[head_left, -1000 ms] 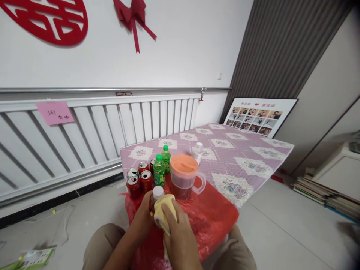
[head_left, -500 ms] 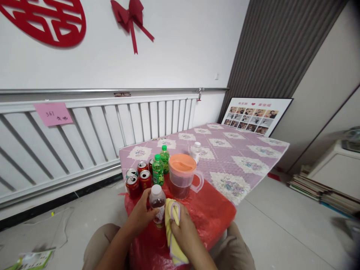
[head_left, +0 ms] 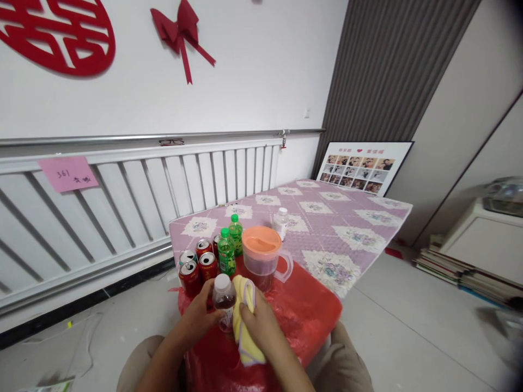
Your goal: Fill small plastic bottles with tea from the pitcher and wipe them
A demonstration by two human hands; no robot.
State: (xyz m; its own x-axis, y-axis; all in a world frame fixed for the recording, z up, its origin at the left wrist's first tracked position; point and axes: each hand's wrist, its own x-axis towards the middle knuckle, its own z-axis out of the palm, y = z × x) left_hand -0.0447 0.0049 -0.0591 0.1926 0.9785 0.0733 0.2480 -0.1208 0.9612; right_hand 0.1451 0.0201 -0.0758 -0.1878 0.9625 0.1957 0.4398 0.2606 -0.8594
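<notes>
A clear plastic bottle (head_left: 224, 299) with a white cap stands near the front of the red plastic cover (head_left: 310, 305). My left hand (head_left: 201, 313) is wrapped round its left side. Bunched in my right hand (head_left: 259, 321) is a yellow cloth (head_left: 245, 340) with a purple edge, pressed close against the bottle's right side. Just behind the bottle are two green-capped bottles (head_left: 226, 253) and several opened drink cans (head_left: 207, 265). A clear pitcher (head_left: 261, 267) with an orange lid stands behind the cloth, its handle to the right.
Past the pitcher, another white-capped bottle (head_left: 281, 223) stands on the purple flowered cloth (head_left: 314, 261). A white radiator (head_left: 143, 185) runs along the wall. A photo board (head_left: 363, 166) leans at the back right, and stacked books (head_left: 457, 272) lie on the right.
The yellow cloth and my right hand have shifted up slightly along the bottle, and the cloth's lower end is more gathered. My left hand keeps its hold. The whole view has shifted a little.
</notes>
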